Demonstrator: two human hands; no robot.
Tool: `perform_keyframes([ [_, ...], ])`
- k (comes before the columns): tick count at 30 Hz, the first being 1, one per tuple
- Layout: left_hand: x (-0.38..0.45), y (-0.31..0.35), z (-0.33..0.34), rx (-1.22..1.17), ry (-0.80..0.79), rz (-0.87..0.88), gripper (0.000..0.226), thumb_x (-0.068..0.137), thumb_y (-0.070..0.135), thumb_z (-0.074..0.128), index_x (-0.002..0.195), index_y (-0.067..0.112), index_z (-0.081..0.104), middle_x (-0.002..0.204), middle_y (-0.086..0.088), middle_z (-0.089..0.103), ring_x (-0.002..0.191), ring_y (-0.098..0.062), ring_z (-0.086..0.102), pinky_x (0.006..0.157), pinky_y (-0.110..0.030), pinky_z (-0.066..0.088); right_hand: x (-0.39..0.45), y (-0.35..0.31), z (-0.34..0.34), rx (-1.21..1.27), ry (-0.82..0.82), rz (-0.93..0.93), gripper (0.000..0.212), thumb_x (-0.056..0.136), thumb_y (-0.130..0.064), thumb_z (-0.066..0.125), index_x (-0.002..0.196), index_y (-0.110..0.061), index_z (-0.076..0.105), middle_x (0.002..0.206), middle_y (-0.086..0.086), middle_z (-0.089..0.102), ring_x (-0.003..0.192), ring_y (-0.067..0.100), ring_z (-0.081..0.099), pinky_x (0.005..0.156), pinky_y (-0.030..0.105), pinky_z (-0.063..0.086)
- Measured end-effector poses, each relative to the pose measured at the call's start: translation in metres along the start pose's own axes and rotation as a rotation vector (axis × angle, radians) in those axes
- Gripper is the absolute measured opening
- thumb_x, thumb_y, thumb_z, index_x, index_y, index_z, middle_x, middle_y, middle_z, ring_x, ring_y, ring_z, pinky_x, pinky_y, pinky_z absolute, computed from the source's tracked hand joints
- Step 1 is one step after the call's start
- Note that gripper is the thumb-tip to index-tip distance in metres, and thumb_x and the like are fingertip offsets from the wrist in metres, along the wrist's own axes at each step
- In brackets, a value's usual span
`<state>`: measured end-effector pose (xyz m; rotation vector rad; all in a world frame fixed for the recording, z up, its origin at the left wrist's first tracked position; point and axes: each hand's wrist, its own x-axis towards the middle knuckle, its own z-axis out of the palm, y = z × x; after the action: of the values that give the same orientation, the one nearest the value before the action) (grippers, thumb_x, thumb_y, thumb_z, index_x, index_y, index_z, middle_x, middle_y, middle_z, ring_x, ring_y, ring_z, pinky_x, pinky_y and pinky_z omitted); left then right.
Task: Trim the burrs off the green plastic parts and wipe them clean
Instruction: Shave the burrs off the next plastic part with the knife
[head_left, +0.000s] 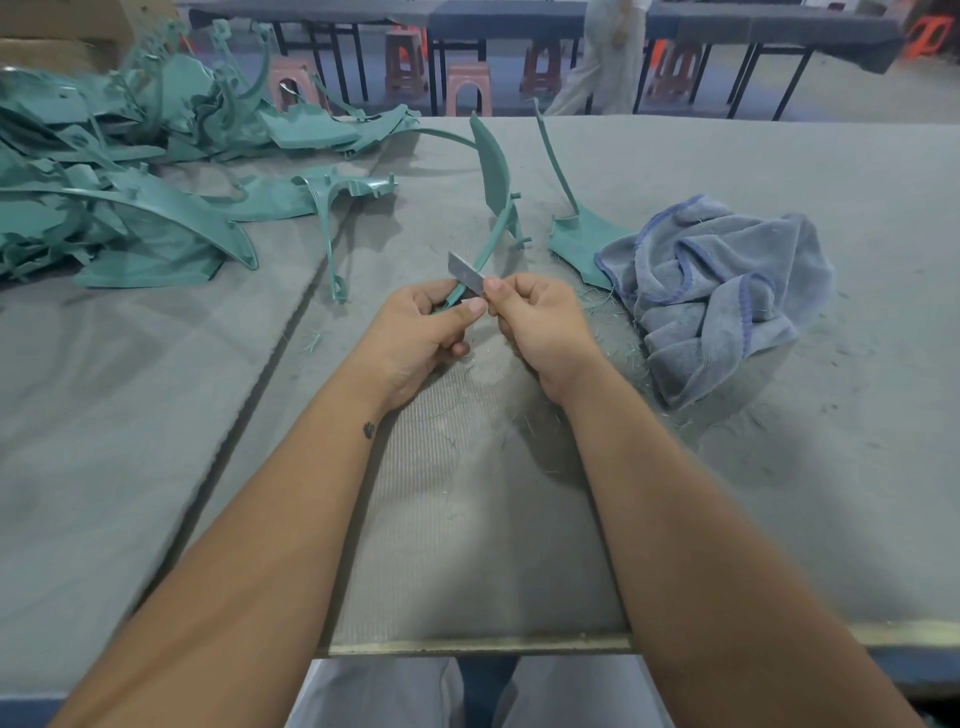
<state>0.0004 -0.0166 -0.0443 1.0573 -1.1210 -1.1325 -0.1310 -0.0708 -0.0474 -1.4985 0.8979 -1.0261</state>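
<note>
My left hand (423, 325) grips the thin lower end of a curved green plastic part (491, 166) that rises away from me over the table. My right hand (537, 325) pinches a small grey blade (464, 270) between thumb and fingers, and the blade lies against the part's thin strip just above my left thumb. A second green part (576, 236) lies right of it, partly under a crumpled blue-grey cloth (719, 291). A big heap of green parts (119, 171) fills the table's left.
The grey felt-covered table (779, 493) carries fine green shavings around my hands. A seam runs diagonally at left. One loose green part (332, 208) lies between heap and hands. Beyond the far edge stand pink stools (467, 85), dark tables and a person walking.
</note>
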Motion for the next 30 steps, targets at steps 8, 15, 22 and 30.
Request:
perform_keyframes([
  [8, 0.000, 0.004, 0.003, 0.039, 0.079, -0.112, 0.022, 0.100, 0.018, 0.051, 0.089, 0.007, 0.067, 0.047, 0.011, 0.029, 0.040, -0.004, 0.028, 0.041, -0.017, 0.035, 0.005, -0.003, 0.001, 0.020, 0.187, 0.076, 0.038, 0.097, -0.032, 0.055, 0.061, -0.021, 0.050, 0.045, -0.010, 0.039, 0.041, 0.008, 0.029, 0.047, 0.028, 0.025],
  [15, -0.005, 0.006, -0.006, 0.501, 0.228, 0.039, 0.019, 0.097, 0.026, 0.053, 0.094, 0.038, 0.068, 0.052, 0.007, 0.052, 0.049, -0.007, 0.050, 0.055, -0.024, 0.046, 0.005, -0.009, -0.010, 0.418, 0.133, 0.153, 0.034, 0.102, -0.026, 0.048, 0.070, -0.014, 0.048, 0.046, -0.005, 0.038, 0.037, 0.008, 0.024, 0.037, 0.021, 0.019],
  [22, -0.002, 0.008, -0.006, 0.651, 0.258, 0.096, 0.029, 0.092, 0.010, 0.043, 0.085, 0.030, 0.063, 0.077, 0.005, 0.066, 0.056, -0.003, 0.059, 0.056, -0.019, 0.051, 0.002, -0.004, -0.005, 0.049, -0.157, 0.073, 0.030, 0.100, -0.027, 0.052, 0.072, -0.015, 0.056, 0.048, -0.002, 0.049, 0.041, 0.011, 0.034, 0.040, 0.021, 0.027],
  [30, -0.003, 0.011, -0.001, 0.220, 0.094, 0.013, 0.016, 0.088, 0.023, 0.059, 0.098, 0.011, 0.064, 0.053, 0.010, 0.030, 0.044, -0.006, 0.022, 0.040, -0.018, 0.020, 0.000, -0.005, -0.003, 0.071, -0.199, 0.003, 0.030, 0.101, -0.018, 0.049, 0.074, -0.010, 0.058, 0.049, 0.002, 0.034, 0.038, 0.005, 0.027, 0.039, 0.016, 0.022],
])
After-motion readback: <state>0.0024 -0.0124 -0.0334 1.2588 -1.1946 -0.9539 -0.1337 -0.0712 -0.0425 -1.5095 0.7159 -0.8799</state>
